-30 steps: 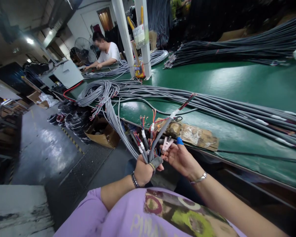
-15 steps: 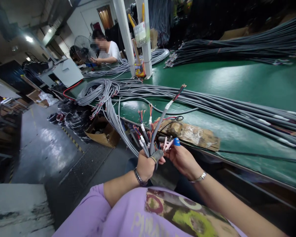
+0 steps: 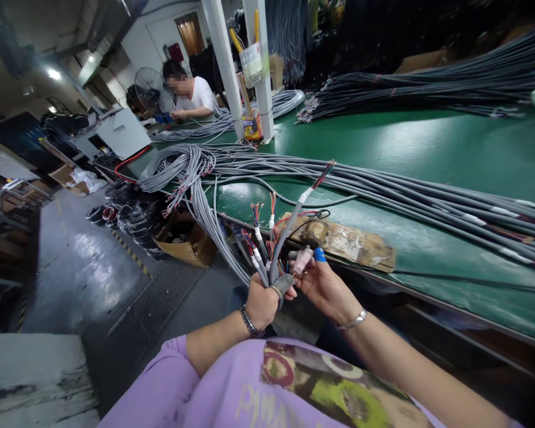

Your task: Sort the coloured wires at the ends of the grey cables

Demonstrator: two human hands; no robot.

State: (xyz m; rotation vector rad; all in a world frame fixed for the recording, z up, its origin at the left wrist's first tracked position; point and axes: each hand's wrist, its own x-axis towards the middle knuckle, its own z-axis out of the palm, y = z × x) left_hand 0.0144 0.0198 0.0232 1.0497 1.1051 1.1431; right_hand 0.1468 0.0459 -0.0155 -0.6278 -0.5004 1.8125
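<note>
My left hand (image 3: 262, 302) is closed around several grey cables (image 3: 283, 238), and a grey cover sits on its thumb. Their stripped ends fan upward, showing coloured inner wires (image 3: 257, 214) above white bands; one cable reaches higher than the others. Close by on the right, my right hand (image 3: 327, 291) pinches a small pale-pink clip-like tool (image 3: 303, 260) between thumb and fingers. Blue tape wraps a fingertip of that hand. The tool is beside the cable bundle, near my left thumb; whether it touches a wire I cannot tell.
Long grey cables (image 3: 383, 190) stretch across the green table (image 3: 419, 142), coiled at the left. A worn wooden board (image 3: 352, 244) lies at its edge. Dark cables (image 3: 428, 89) lie behind. A white post (image 3: 225, 65) rises from the table. A co-worker (image 3: 196, 95) sits beyond, and a cardboard box (image 3: 189, 241) stands below.
The pink tool has turned in my right hand; its crossed arms showed before and now look pressed together. My left hand keeps its hold on the cables.
</note>
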